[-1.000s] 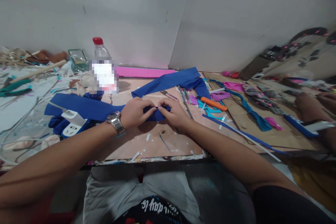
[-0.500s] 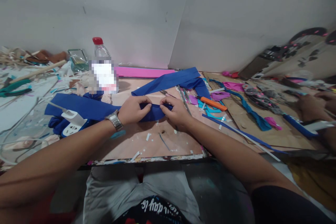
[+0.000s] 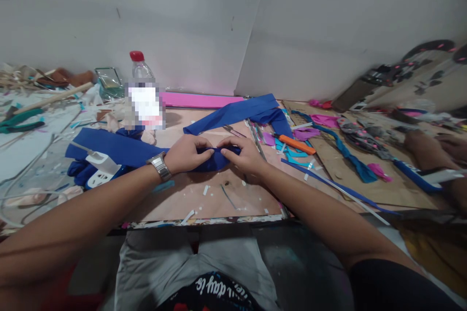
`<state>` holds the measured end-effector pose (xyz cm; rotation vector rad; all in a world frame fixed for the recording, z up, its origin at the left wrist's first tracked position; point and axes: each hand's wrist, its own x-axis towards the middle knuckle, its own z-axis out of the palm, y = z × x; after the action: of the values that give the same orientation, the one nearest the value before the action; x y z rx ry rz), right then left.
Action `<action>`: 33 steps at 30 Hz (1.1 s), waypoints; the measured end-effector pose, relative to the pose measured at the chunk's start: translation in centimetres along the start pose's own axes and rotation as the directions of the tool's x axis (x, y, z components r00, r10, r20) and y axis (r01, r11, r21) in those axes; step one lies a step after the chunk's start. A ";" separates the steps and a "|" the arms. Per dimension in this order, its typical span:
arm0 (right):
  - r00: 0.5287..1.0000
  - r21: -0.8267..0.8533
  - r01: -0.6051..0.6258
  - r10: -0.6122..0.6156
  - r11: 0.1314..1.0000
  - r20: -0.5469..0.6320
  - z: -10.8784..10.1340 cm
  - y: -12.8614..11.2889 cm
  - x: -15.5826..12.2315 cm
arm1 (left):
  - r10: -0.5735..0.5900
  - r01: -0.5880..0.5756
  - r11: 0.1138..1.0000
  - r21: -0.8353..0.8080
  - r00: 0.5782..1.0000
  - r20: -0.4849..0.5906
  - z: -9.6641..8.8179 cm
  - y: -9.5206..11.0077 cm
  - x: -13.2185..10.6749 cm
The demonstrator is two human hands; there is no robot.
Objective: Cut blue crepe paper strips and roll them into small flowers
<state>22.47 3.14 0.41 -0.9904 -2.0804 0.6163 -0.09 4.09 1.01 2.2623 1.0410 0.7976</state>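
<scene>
A long strip of blue fabric (image 3: 217,161) lies across the table in front of me, bunched between my two hands. My left hand (image 3: 186,153), with a metal watch (image 3: 159,166) on its wrist, pinches the strip with thumb and fingers. Close beside it, my right hand (image 3: 245,157) grips the same strip, its thumb on top. One flat length of the blue fabric (image 3: 116,143) runs off to the left under a white plug. Behind my hands another blue length (image 3: 233,112) bends over toward the right.
A red-capped bottle (image 3: 142,70) stands behind my left hand. An orange cutter knife (image 3: 296,144) lies among scraps to the right. A power strip (image 3: 102,175) sits left, with green-handled pliers (image 3: 22,120) farther off. Another person's hands (image 3: 423,149) are at far right.
My fingertips have come closer together on the blue strip, and the right-hand fingers have shifted slightly left. At far right the other person's hands have moved a little.
</scene>
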 end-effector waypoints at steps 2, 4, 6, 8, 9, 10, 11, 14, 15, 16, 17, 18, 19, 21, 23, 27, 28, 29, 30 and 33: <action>1.000 0.011 0.000 0.000 1.000 -0.006 0.2 0.0 0.0 | 0.008 -0.008 1.000 -0.006 1.000 0.005 0.0 0.2 0.0; 0.999 -0.004 0.000 -0.001 1.000 -0.033 0.4 0.1 -0.1 | 0.006 -0.006 1.000 -0.020 1.000 0.012 -0.1 0.3 0.0; 0.998 -0.022 0.009 -0.010 1.000 -0.063 0.5 0.3 -0.1 | 0.000 0.001 1.000 -0.027 0.999 0.037 -0.2 0.4 -0.1; 0.995 -0.031 0.037 -0.040 0.999 -0.089 0.6 0.3 -0.1 | -0.006 0.008 1.000 -0.020 0.998 0.061 -0.2 0.3 0.0; 0.993 -0.035 0.062 -0.065 0.997 -0.099 0.5 0.3 -0.1 | -0.010 0.011 1.000 -0.017 0.998 0.066 -0.2 0.3 0.0; 0.990 -0.040 0.089 -0.093 0.995 -0.107 0.5 0.3 -0.1 | -0.014 0.015 1.000 -0.021 0.998 0.064 -0.2 0.2 0.0; 0.986 -0.047 0.117 -0.121 0.992 -0.112 0.5 0.2 0.0 | -0.018 0.019 0.999 -0.032 0.998 0.060 -0.2 0.1 0.0; 0.977 -0.066 0.181 -0.187 0.981 -0.106 0.3 0.1 0.0 | -0.029 0.034 0.996 -0.086 0.998 0.057 -0.1 -0.2 0.2; 0.974 -0.069 0.196 -0.202 0.978 -0.099 0.3 0.1 0.0 | -0.037 0.043 0.994 -0.104 0.998 0.059 -0.1 -0.3 0.2; 0.972 -0.072 0.209 -0.215 0.975 -0.090 0.3 0.1 -0.1 | -0.047 0.054 0.991 -0.119 0.997 0.063 -0.1 -0.3 0.2; 0.970 -0.077 0.221 -0.227 0.972 -0.084 0.3 0.2 -0.1 | -0.056 0.065 0.989 -0.132 0.996 0.067 -0.1 -0.4 0.2; 0.968 -0.083 0.230 -0.236 0.970 -0.083 0.2 0.2 -0.1 | -0.064 0.074 0.987 -0.145 0.995 0.072 -0.1 -0.4 0.3; 0.966 -0.091 0.237 -0.245 0.967 -0.082 0.2 0.2 -0.1 | -0.066 0.078 0.984 -0.159 0.995 0.077 -0.1 -0.4 0.3; 0.961 -0.109 0.251 -0.261 0.962 -0.090 0.2 0.3 -0.1 | -0.057 0.073 0.979 -0.190 0.995 0.086 -0.1 -0.4 0.3; 0.957 -0.123 0.262 -0.274 0.957 -0.094 0.3 0.2 -0.1 | -0.055 0.070 0.976 -0.208 0.995 0.079 -0.1 -0.5 0.3; 0.958 -0.138 0.255 -0.270 0.957 -0.098 0.3 -0.3 -0.1 | -0.063 0.070 0.975 -0.211 0.997 0.041 0.2 -0.6 0.3; 0.960 -0.143 0.247 -0.263 0.958 -0.099 0.3 -0.3 -0.1 | -0.058 0.064 0.976 -0.206 0.998 0.033 0.2 -0.5 0.3; 0.961 -0.149 0.239 -0.256 0.959 -0.104 0.3 -0.4 -0.1 | -0.052 0.056 0.979 -0.198 0.998 0.024 0.3 -0.5 0.3; 0.962 -0.153 0.233 -0.250 0.960 -0.106 0.3 -0.4 -0.1 | -0.046 0.049 0.981 -0.188 0.999 0.017 0.3 -0.5 0.2; 0.963 -0.152 0.230 -0.247 0.961 -0.103 0.2 -0.5 -0.1 | -0.036 0.037 0.984 -0.177 0.999 0.005 0.4 -0.3 0.1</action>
<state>22.11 2.75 0.55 -0.8126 -2.1141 0.2838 0.13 4.25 0.60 2.0883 0.9680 0.8377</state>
